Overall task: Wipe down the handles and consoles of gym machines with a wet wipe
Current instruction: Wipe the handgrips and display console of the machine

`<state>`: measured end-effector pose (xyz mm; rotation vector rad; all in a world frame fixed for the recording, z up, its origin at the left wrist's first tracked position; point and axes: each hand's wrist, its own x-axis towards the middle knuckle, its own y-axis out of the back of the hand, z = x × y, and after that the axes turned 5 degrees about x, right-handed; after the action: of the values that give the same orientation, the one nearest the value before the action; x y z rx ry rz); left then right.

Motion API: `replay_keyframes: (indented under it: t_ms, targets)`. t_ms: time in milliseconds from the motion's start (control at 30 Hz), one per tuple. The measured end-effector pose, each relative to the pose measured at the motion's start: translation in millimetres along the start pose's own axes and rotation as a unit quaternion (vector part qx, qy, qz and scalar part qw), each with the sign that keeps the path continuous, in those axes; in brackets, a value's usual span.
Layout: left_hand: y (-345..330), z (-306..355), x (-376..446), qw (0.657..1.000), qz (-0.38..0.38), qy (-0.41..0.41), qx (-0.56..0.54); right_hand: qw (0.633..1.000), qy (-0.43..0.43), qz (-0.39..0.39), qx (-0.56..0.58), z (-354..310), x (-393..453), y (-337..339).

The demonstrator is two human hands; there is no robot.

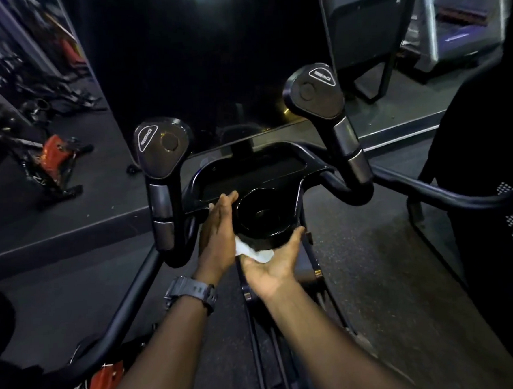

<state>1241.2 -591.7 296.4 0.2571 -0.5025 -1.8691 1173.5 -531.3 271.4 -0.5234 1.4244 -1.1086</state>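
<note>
- Nearest to me, both forearms reach forward; the left wrist carries a dark watch (pixel 191 291).
- My right hand (pixel 271 261) lies palm up under the near rim of the cup holder (pixel 264 216), fingers relaxed and spread, with the white wet wipe (pixel 254 252) resting across the palm and pressed up against the holder's underside. I would not call it a pinch; the wipe looks cradled rather than clenched.
- My left hand (pixel 220 231) stands on edge just beside the holder's left wall, fingers straight and together, touching or nearly touching it. It holds nothing that I can see.
- The step in hand, as I judge it, is wiping the cup holder's outer wall. To do it well I would keep the wipe flat between palm and plastic, sweep round the curve to the far side, then fold it over the rim and run the inside. The left hand can steady the console tray (pixel 248 172) against the push.
- The wipe is bunched; spreading it would cover more surface per pass.
- Beyond the holder sit the tray, then the left handle (pixel 159 170) and right handle (pixel 334 111), each topped by a resistance pad. I judge these still to do.
- Farthest stands the dark screen (pixel 211 61), blank.
</note>
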Motion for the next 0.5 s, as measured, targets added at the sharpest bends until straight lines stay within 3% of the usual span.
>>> replay_keyframes:
  t_ms: [200,400,500]
  targets:
    - [3,-3,5,1.000,-0.008,0.007,0.001,0.997,-0.011,0.043,0.069,17,2,-14]
    - [4,-4,2,0.999,-0.014,0.010,-0.036,0.987,-0.092,0.019,-0.128,-28,-17,-2]
    - [4,-5,2,0.997,-0.007,0.012,-0.073,0.950,-0.044,0.010,-0.310,-38,-35,3]
